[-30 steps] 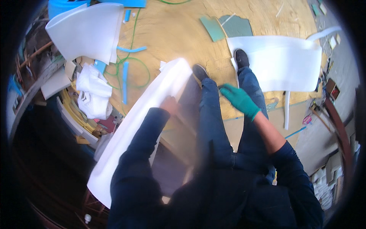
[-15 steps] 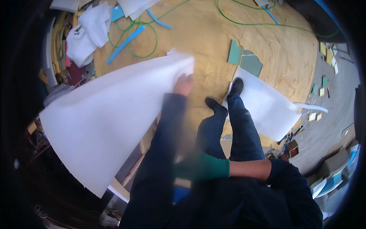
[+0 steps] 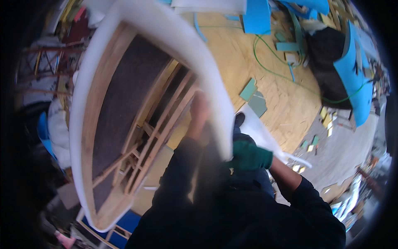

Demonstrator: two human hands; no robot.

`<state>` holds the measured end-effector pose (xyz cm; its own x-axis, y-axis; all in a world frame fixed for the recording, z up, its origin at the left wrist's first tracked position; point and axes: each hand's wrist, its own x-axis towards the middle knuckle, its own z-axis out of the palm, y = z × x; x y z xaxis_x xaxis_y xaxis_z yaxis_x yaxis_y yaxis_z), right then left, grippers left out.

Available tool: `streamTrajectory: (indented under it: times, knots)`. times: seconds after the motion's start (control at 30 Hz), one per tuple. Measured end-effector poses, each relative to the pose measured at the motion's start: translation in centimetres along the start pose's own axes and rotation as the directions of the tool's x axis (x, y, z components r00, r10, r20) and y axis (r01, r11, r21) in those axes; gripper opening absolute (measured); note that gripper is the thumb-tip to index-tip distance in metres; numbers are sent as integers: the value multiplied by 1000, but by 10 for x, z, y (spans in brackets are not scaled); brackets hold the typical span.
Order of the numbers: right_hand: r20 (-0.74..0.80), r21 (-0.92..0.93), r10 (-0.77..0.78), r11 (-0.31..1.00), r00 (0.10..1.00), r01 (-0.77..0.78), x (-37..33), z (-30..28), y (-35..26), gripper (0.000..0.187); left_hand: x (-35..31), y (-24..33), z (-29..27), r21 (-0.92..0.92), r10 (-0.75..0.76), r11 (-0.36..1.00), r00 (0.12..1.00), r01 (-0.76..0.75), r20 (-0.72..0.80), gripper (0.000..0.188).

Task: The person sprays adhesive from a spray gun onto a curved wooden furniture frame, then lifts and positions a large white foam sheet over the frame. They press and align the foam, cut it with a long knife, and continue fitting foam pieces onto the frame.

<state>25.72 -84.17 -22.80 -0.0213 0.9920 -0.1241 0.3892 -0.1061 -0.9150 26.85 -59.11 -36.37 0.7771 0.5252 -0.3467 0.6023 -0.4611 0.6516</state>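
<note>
A large wooden frame [image 3: 97,108] stands tilted on my left, its hollow inner side with slats and a dark panel facing me. White foam sheet [image 3: 222,103] wraps round its rim. My bare left hand [image 3: 200,107] is closed on the inner side of the frame's right edge, just under the foam; motion blurs its fingers. My right hand [image 3: 251,155], in a green glove, is in front of my body, beside the lower end of the foam-covered edge. Its fingers are curled, and what they hold is hidden.
A flat white foam sheet [image 3: 259,124] lies by my shoe on the plywood surface [image 3: 286,108]. Green foam scraps [image 3: 248,89], a thin green hose [image 3: 265,62] and blue foam pieces [image 3: 256,16] lie farther off. A black bundle [image 3: 327,62] sits at the far right.
The foam-covered frame has been lifted and turned, so its wooden inside now shows instead of its white face. My left hand has gone from the white face to the frame's inner edge. The view has shifted.
</note>
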Motion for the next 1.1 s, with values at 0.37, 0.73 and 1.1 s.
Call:
streamTrajectory:
  times: [0.37,0.73,1.1]
  knots:
    - [-399,104,534,834,745,-542,3,-85,92,38,-14,-28,17,24,193,981,937,-195,-292,24]
    - [-91,-344,467,814,880,-467,55,-194,82,37,6,-45,-9,-128,49,985,906,-113,-421,20]
    - [360,-637,472,755,805,-158,119,-202,19,36,13,-18,62,-580,-318,797,698,-170,-641,17]
